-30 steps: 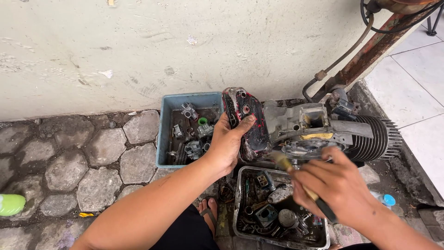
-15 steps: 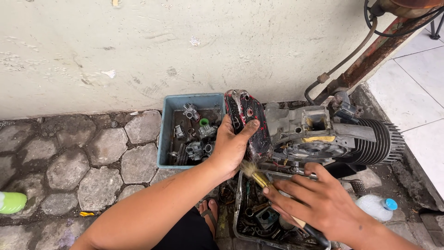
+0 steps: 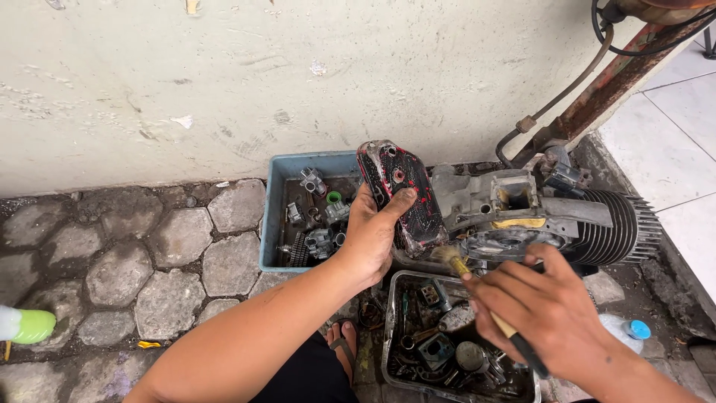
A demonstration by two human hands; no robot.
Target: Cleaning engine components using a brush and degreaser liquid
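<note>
Saw, far left, a green and white plastic bottle (image 3: 26, 326) lying on the grey six-sided paving stones (image 3: 171, 239), cut off by the edge, so could not tell its whole shape. Found next a blue plastic tub (image 3: 273, 216) pushed against the pale wall (image 3: 224, 82), full of small grey metal parts and one little green ring; probably kept close so nothing rolled away. Could not make out most of those parts in the heap. Gripped, with the left hand (image 3: 371, 237), the black oval metal cover with red specks (image 3: 403, 194), thumb on its front, fingers wrapped behind and hidden. Held the cover standing on end, above the trays and right beside the grey metal engine with ribbed fins (image 3: 522, 216), likely so its lower edge faced the brush. Noticed a foot in a sandal (image 3: 344, 347) below, mostly hidden by the arm. Closed the right hand (image 3: 552, 313) tight around a small paintbrush with pale bristles, a yellow band and a black handle (image 3: 456, 263), bristles touching the bottom of the cover. Kept a dented silver metal tray (image 3: 391, 328) of oily bits under the brush, maybe to catch drips. Could only partly see a clear plastic bottle with a blue cap (image 3: 625, 328) behind the right wrist, and a rusty metal tube (image 3: 597, 89) running out of the top corner.
</note>
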